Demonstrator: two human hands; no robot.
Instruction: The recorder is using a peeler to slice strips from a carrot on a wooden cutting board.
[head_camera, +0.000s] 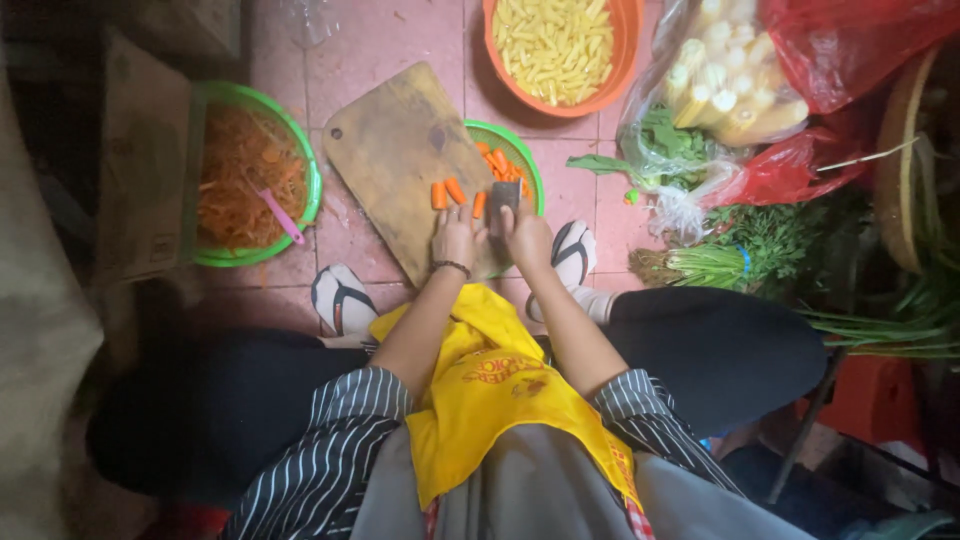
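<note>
The left hand (456, 238) rests on the wooden board (400, 150), fingers curled down on a carrot piece (478, 204) that they seem to pin in place, though the hand hides most of the contact. The right hand (526, 236) is closed around the handle of a knife (504, 195), whose dark blade stands on the board just beside the left fingertips. Two more carrot chunks (446, 192) lie on the board just ahead of the left hand. Behind the board's right edge sits a green bowl (530, 160) with cut carrot. To the left, a green basin (300, 140) holds carrot shreds and a pink peeler (282, 217). An orange basin (625, 60) of pale yellow pieces stands on the tiled floor (380, 40) beyond.
</note>
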